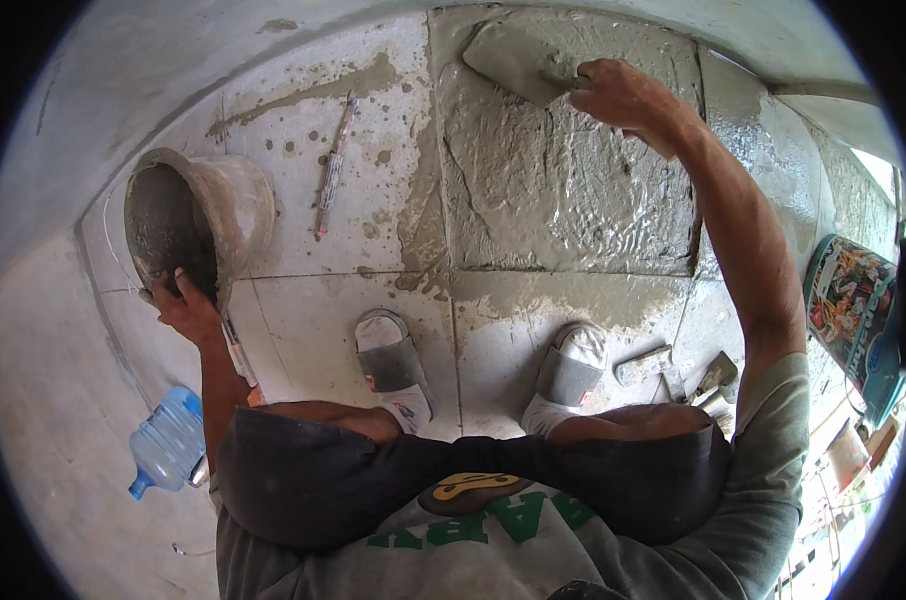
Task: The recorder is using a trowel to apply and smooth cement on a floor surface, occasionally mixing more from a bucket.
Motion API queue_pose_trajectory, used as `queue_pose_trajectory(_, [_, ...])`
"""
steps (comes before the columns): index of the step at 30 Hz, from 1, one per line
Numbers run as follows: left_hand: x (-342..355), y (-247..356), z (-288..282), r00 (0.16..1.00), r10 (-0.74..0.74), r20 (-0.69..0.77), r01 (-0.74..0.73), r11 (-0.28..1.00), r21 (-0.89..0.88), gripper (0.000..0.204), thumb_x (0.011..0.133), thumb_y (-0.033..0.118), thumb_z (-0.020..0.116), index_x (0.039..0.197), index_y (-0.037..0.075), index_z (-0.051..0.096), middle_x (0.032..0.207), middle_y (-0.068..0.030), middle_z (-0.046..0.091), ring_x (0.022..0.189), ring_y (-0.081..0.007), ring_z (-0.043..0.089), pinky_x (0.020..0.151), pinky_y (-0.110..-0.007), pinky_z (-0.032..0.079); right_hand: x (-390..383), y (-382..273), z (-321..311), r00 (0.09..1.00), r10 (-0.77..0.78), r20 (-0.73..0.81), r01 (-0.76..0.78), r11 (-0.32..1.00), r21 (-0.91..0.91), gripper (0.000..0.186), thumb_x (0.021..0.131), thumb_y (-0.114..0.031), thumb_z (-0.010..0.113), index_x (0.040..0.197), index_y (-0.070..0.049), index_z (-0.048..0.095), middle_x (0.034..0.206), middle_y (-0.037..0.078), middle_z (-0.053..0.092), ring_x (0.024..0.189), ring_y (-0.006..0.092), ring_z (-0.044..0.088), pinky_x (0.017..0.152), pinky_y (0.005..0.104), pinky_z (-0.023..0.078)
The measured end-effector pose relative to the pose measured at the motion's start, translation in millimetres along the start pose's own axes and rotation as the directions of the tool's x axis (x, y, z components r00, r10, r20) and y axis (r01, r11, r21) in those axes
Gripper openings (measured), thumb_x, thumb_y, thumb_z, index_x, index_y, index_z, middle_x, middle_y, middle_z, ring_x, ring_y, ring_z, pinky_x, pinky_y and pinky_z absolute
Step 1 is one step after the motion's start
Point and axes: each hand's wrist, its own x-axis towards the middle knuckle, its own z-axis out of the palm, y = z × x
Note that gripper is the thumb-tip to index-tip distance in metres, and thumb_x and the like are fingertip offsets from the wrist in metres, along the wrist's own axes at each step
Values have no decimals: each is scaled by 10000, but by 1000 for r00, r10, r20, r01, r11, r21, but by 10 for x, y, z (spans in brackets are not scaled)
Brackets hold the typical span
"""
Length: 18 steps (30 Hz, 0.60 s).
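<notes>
My right hand (625, 95) is closed round the handle of a trowel (513, 62). Its flat blade, coated in grey, lies on the far part of a wet mortar bed (573, 200). The mortar fills a square recess among pale floor tiles, and its surface is ridged and shiny. At the left, a mortar-smeared bucket (245, 205) lies tipped with its mouth toward the left. My left hand (188, 308) grips the near rim, fingers hooked over into the mouth. Grey mortar coats the bucket's inside; how much it holds is hard to tell.
A long thin tool (333, 170) lies on the tiles between bucket and mortar. A clear blue water jug (168, 440) rests at lower left. By my right foot are hand tools (645, 366); a printed bucket (853, 310) stands far right. Walls curve round the far and left sides.
</notes>
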Motion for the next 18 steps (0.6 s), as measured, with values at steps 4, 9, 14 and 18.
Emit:
queue_pose_trajectory(4, [0,-13,6,1000,-7,23,6,1000,11,476,935,411,516,1182,8,576,1213,-169,598,1136,-369,537,1008,-549,304,16,-178,-21,999,-45,23,47,997,-58,377,862,-218,529,1178,-31,616,793,132,657,572,197,621,483,349,565])
queue_pose_trajectory(9, [-7,-82,100,1000,9,-2,-9,1000,14,486,935,422,516,1174,5,585,1202,-179,603,1123,-369,546,1001,-536,314,249,44,247,988,-105,116,133,953,-274,344,865,-175,498,1158,-32,608,852,155,673,654,232,655,579,371,598])
queue_pose_trajectory(14, [29,-48,14,1000,-7,-7,7,1000,-2,483,931,419,522,1167,3,591,1192,-182,610,1115,-365,553,991,-513,334,-279,32,517,915,-174,363,315,871,-376,301,889,-145,467,1129,-24,602,758,128,639,603,175,605,550,322,567])
queue_pose_trajectory(18, [24,-61,53,1000,4,-18,-4,1000,-28,475,930,413,526,1158,3,598,1180,-187,616,1100,-362,563,977,-481,358,-722,219,813,926,-188,328,295,903,-313,246,877,-104,472,1043,-18,631,578,29,552,435,52,429,385,254,459])
